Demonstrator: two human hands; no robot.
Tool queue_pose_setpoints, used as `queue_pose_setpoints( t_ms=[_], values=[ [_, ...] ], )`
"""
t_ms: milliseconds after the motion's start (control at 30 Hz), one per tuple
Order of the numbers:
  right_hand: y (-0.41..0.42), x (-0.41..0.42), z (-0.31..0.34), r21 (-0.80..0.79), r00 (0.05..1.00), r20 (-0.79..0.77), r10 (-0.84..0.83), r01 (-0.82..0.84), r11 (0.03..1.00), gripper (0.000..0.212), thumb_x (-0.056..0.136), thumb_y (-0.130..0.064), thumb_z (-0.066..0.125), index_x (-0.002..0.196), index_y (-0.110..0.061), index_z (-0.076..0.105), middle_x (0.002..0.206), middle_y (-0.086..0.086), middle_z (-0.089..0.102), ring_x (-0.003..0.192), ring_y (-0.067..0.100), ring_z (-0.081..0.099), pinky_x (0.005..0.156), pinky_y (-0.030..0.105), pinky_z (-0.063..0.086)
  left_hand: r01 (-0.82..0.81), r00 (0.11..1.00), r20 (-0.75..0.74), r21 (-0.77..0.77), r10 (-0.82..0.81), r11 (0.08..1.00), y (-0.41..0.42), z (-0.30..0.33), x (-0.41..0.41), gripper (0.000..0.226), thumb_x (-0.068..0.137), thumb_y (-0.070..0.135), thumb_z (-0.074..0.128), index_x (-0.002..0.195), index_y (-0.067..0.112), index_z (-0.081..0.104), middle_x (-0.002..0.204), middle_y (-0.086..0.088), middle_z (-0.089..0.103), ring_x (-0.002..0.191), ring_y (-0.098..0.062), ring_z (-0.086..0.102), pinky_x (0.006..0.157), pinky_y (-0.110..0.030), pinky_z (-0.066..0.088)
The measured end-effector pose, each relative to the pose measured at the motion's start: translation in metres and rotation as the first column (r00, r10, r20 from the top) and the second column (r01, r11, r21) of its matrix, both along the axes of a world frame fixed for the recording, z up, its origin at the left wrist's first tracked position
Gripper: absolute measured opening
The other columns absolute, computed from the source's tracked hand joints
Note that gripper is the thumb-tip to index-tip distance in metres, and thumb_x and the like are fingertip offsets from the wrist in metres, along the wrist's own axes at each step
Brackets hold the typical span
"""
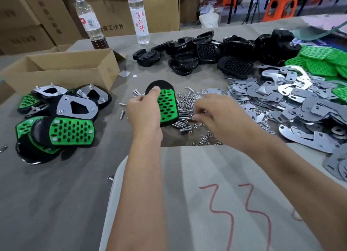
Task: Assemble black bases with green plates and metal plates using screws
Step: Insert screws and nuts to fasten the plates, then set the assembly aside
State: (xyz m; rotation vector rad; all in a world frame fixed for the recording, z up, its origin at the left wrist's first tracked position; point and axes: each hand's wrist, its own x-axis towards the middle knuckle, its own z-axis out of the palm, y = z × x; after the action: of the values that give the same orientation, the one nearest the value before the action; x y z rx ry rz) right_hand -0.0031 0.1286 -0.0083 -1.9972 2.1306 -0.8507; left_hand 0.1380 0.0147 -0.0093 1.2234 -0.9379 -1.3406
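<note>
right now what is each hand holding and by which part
The left hand grips a black base with a green plate on it, by its left edge. The right hand reaches into the loose screws; whether it holds one cannot be told.

Sitting at frame centre: base with plate (165,105), held up by the left hand (143,111), above the screw heap (185,117) on the counter (56,194). Reaching into that heap from the right: right hand (216,111). Lying at left: finished pieces (60,115), before an open carton (62,70). Piling at upper centre: bare bases (206,51). Spreading at right: metal plates (291,100). Standing at upper left, behind the carton: two bottles (139,15).
</note>
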Motion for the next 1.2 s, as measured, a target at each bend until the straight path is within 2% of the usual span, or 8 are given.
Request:
queue_pose_setpoints(
  t_ms=[100,333,567,667,767,933,1033,1200],
  values=[
    [0.017,-0.019,-0.002,-0.142,0.903,0.425,-0.066,0.139,0.98,0.019,0.099,-0.019,0.067,0.08,-0.025,0.069,0.065,-0.002,0.068,0.051,0.02,0.059,0.046,0.028,0.046,0.116,0.992,0.056,-0.049,-0.113,0.992,0.007,0.002,-0.01,0.032,0.085,0.027,0.08,0.072,0.014,0.054,0.07,-0.003,0.064,0.065,-0.023,0.063,0.057,-0.036,0.056],
    [0.036,-0.032,-0.015,-0.194,0.634,0.773,-0.03,0.281,0.94,0.014,0.098,-0.022,0.072,0.086,-0.018,0.077,0.056,-0.004,0.054,0.046,0.009,0.04,0.042,0.018,0.032,0.298,0.943,0.19,-0.107,-0.275,0.948,0.041,0.004,-0.039,0.033,0.086,0.035,0.076,0.081,0.005,0.064,0.073,-0.006,0.068,0.071,-0.033,0.071,0.065,-0.062,0.062],
    [0.034,-0.038,-0.015,-0.216,0.574,0.812,-0.108,0.467,0.858,0.027,0.086,-0.028,0.084,0.073,-0.009,0.071,0.054,-0.006,0.058,0.047,0.004,0.041,0.047,0.016,0.033,0.402,0.902,0.21,-0.088,-0.378,0.911,0.063,0.008,-0.054,0.032,0.073,0.039,0.072,0.081,0.009,0.065,0.079,-0.008,0.07,0.088,-0.039,0.074,0.075,-0.066,0.06],
    [0.034,-0.041,-0.015,-0.141,0.509,0.85,-0.132,0.462,0.876,0.013,0.092,-0.018,0.079,0.082,-0.009,0.077,0.055,-0.01,0.061,0.046,0.001,0.047,0.049,0.013,0.039,0.42,0.887,0.258,-0.106,-0.383,0.901,0.07,0.007,-0.06,0.024,0.068,0.037,0.07,0.08,0.016,0.069,0.077,-0.005,0.072,0.087,-0.037,0.074,0.079,-0.063,0.06],
    [0.033,-0.04,-0.012,-0.128,0.464,0.88,-0.1,0.435,0.891,0.016,0.099,-0.004,0.066,0.091,-0.01,0.079,0.07,0.002,0.069,0.058,0.009,0.059,0.058,0.021,0.052,0.409,0.889,0.277,-0.125,-0.364,0.904,0.07,0.003,-0.062,0.021,0.068,0.036,0.069,0.077,0.016,0.068,0.075,-0.003,0.07,0.076,-0.028,0.068,0.08,-0.06,0.058],
    [0.034,-0.035,-0.008,-0.203,0.485,0.874,-0.022,0.406,0.891,0.011,0.096,0.004,0.067,0.094,-0.002,0.076,0.071,0.01,0.074,0.06,0.018,0.068,0.058,0.027,0.059,0.382,0.898,0.295,-0.155,-0.326,0.911,0.067,-0.001,-0.063,0.019,0.07,0.036,0.07,0.075,0.018,0.066,0.07,0.003,0.068,0.07,-0.021,0.065,0.072,-0.053,0.058],
    [0.034,-0.035,-0.01,-0.193,0.55,0.832,-0.066,0.399,0.896,0.009,0.095,0.001,0.069,0.09,-0.002,0.076,0.069,0.011,0.073,0.055,0.019,0.069,0.055,0.026,0.059,0.359,0.911,0.295,-0.221,-0.289,0.907,0.065,-0.005,-0.063,0.017,0.082,0.025,0.077,0.071,0.019,0.065,0.057,0.014,0.061,0.06,-0.011,0.056,0.064,-0.038,0.049],
    [0.036,-0.04,-0.008,-0.172,0.545,0.836,-0.067,0.376,0.911,0.013,0.096,-0.003,0.071,0.084,-0.003,0.075,0.064,0.008,0.071,0.052,0.018,0.067,0.052,0.025,0.057,0.387,0.906,0.296,-0.288,-0.303,0.876,0.063,-0.007,-0.062,0.013,0.089,0.018,0.075,0.079,0.012,0.068,0.071,0.002,0.066,0.067,-0.012,0.056,0.068,-0.033,0.047]
  ],
)
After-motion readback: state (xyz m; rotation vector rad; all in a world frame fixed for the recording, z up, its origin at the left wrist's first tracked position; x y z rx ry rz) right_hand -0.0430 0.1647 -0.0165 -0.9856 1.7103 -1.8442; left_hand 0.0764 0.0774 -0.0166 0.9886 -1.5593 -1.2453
